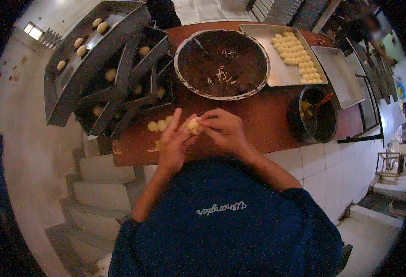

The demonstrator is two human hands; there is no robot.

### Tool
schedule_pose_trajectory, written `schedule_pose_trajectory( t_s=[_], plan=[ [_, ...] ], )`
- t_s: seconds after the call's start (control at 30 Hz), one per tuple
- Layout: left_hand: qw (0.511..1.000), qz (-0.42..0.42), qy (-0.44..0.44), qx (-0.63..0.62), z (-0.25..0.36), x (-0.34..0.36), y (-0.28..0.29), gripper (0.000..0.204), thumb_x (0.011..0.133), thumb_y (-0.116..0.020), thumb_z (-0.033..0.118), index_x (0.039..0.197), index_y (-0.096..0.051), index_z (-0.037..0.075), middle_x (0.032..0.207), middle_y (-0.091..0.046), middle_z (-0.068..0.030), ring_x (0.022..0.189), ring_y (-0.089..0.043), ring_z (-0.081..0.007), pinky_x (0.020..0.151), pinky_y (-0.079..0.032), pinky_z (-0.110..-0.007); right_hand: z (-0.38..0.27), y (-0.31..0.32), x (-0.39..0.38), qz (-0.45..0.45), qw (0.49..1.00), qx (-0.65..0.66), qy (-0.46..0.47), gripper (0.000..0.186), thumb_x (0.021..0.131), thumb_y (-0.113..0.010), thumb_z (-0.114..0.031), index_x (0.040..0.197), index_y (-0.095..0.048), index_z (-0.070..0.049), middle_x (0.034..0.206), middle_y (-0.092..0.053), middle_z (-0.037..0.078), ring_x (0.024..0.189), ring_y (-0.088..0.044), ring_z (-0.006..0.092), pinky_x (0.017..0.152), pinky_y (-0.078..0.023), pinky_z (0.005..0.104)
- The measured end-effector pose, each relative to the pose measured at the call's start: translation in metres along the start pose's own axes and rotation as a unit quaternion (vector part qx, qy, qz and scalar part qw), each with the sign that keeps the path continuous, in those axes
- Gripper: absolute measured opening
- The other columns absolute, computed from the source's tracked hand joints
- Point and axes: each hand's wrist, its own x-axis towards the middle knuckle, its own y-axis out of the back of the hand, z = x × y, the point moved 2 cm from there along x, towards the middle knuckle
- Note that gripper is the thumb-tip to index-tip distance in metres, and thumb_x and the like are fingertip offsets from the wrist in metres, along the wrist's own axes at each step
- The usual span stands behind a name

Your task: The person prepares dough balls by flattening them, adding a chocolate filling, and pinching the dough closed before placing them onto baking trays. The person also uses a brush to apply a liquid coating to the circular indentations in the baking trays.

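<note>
A pale dough ball (194,125) is held between my two hands over the near part of the red-brown table. My left hand (173,143) supports it from the left, index finger raised. Fingers of my right hand (223,131) pinch its right side, and they partly cover it. Just left of my left hand lie several small dough balls (159,124). Beyond my hands stands a wide round basin (177,69) of dark brown filling, with pale strips on top.
Stacked metal pans (57,104) with spaced dough balls rise at the left. At the back right, a tray (279,76) bears rows of dough pieces, beside another shallow tray (339,76). A dark pot (296,127) with a red-handled utensil stands right. A person (374,34) is far right.
</note>
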Motion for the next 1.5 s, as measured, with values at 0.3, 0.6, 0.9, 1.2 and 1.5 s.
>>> schedule_pose_trajectory(
  t_s=[0.3,0.6,0.9,1.2,1.5],
  plan=[
    [0.992,0.053,0.066,-0.09,-0.037,0.003,-0.002,0.07,0.087,-0.074,0.01,0.147,-0.041,0.001,0.123,-0.065,-0.0117,0.109,-0.065,-0.0195,0.091,-0.056,-0.032,-0.013,0.024,0.022,-0.144,0.984,0.09,0.045,0.021,0.08,-0.077,-0.009,0.101,-0.077,-0.004,0.096,-0.073,0.012,0.086,-0.071,0.0235,0.075,-0.056,0.0315],
    [0.983,-0.003,-0.168,-0.078,-0.003,-0.011,-0.037,0.08,0.086,-0.078,0.039,0.147,-0.039,0.005,0.116,-0.066,-0.0089,0.111,-0.061,-0.0197,0.098,-0.051,-0.035,-0.003,-0.005,0.02,-0.119,0.889,0.397,-0.196,0.021,0.087,-0.076,-0.02,0.102,-0.075,-0.005,0.098,-0.075,0.008,0.088,-0.07,0.0148,0.075,-0.057,0.0313],
    [0.927,0.233,-0.094,0.28,-0.032,0.001,0.022,0.029,0.086,-0.077,0.031,0.091,-0.068,0.004,0.079,-0.069,-0.0015,0.07,-0.063,-0.0132,0.061,-0.05,-0.031,-0.056,0.006,0.027,-0.07,0.992,0.064,0.085,0.041,0.078,-0.082,-0.017,0.114,-0.068,-0.005,0.126,-0.063,0.019,0.114,-0.063,0.0345,0.09,-0.052,0.0433],
    [0.892,0.073,-0.078,0.44,-0.062,-0.013,0.133,0.059,0.084,-0.078,0.031,0.132,-0.055,0.004,0.125,-0.061,-0.0162,0.114,-0.06,-0.0262,0.091,-0.05,-0.041,0.083,0.007,-0.088,-0.201,0.964,-0.154,-0.081,0.028,0.083,-0.076,-0.022,0.098,-0.063,-0.003,0.094,-0.06,0.019,0.086,-0.059,0.0366,0.075,-0.05,0.0468],
    [0.704,0.23,-0.002,0.671,-0.097,-0.027,0.209,0.052,0.091,-0.065,0.046,0.119,-0.064,0.003,0.105,-0.069,-0.0203,0.096,-0.066,-0.0366,0.083,-0.052,-0.043,0.197,-0.058,-0.132,0.009,0.918,-0.39,-0.071,0.028,0.092,-0.058,-0.025,0.1,-0.061,0.001,0.104,-0.06,0.026,0.096,-0.055,0.0424,0.089,-0.044,0.0513]
  ],
)
